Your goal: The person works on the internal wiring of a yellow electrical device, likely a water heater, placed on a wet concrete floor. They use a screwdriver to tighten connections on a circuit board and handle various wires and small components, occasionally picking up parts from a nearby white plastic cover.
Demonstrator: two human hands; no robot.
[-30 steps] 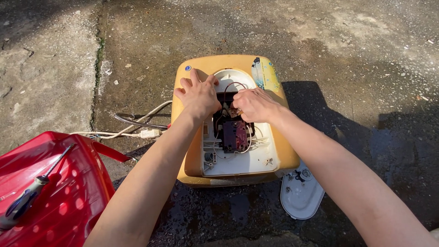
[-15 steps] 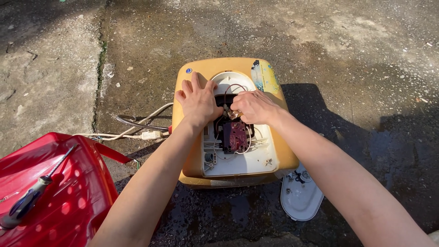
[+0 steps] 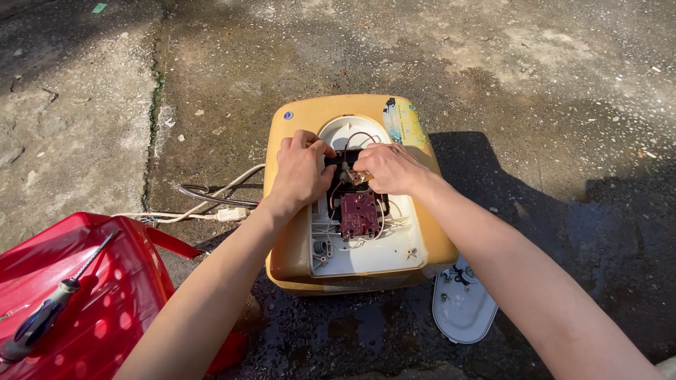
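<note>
Since the earlier frame both hands have shifted only slightly inside the opened appliance, the right one drawing a small part a little nearer the middle. The left hand [image 3: 301, 171] lies palm down on the far left of the white inner panel [image 3: 366, 250], fingers curled together with their tips at the edge of the dark opening; whether they pinch anything there cannot be told. The right hand [image 3: 391, 169] is closed, its thumb and forefinger clamped on a small brass-coloured connector [image 3: 358, 176] just above the dark red component [image 3: 359, 214]. Thin white and red wires [image 3: 384, 229] loop around that component.

All of this sits in the yellowish housing [image 3: 296, 239] of the appliance, which lies flat on the wet concrete ground [image 3: 493, 70]. Just beside its near right corner rests a white oval cover [image 3: 461, 309], inside facing up. To the left of the housing a white cable [image 3: 204, 211] and a dark cord trail across the ground. In the near left corner stands a red plastic stool [image 3: 105, 302], and a screwdriver [image 3: 53, 306] with a dark handle lies on its seat, well apart from both hands.
</note>
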